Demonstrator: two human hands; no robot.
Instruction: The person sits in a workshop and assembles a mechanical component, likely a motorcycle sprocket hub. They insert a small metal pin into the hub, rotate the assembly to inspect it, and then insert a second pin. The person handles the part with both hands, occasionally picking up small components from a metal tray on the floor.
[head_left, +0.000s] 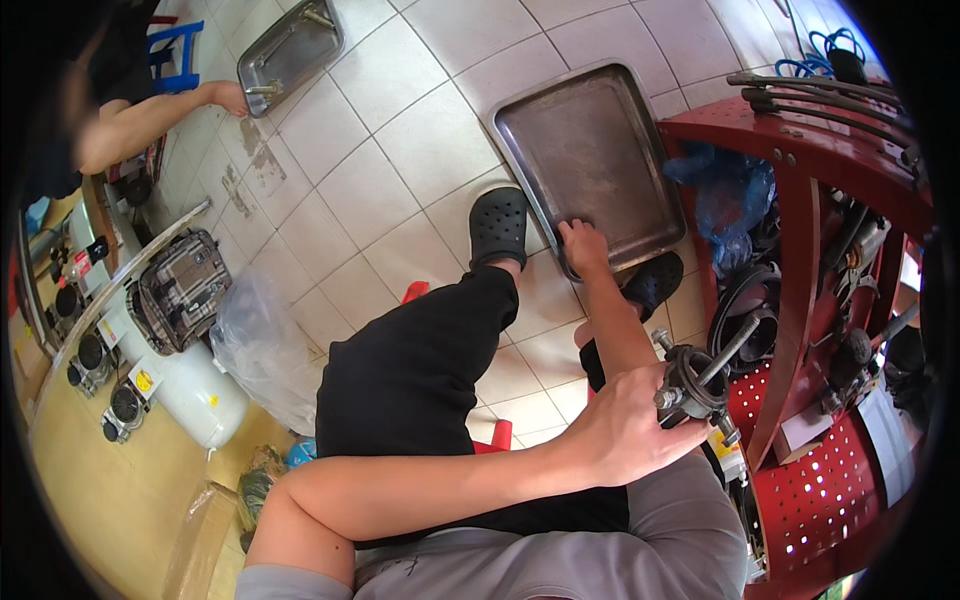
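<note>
My left hand (630,430) reaches across my lap to the right, its fingers closed around a dark round metal part (695,385) with several bolts and a protruding rod. Below it my right arm stretches down to the floor. There my right hand (585,247) is at the near left corner of a large metal tray (590,150), fingers curled inward and pressed together. Something dark shows by the fingertips, too small to name. The tray lies beside my black clog (498,225).
A red metal rack (800,220) with tools and a blue plastic bag (735,195) stands at right. Upper left, another person's hand (230,98) touches a smaller tray (292,52). A white tank (200,390), plastic bag (260,335) and red stool part (497,436) are near me.
</note>
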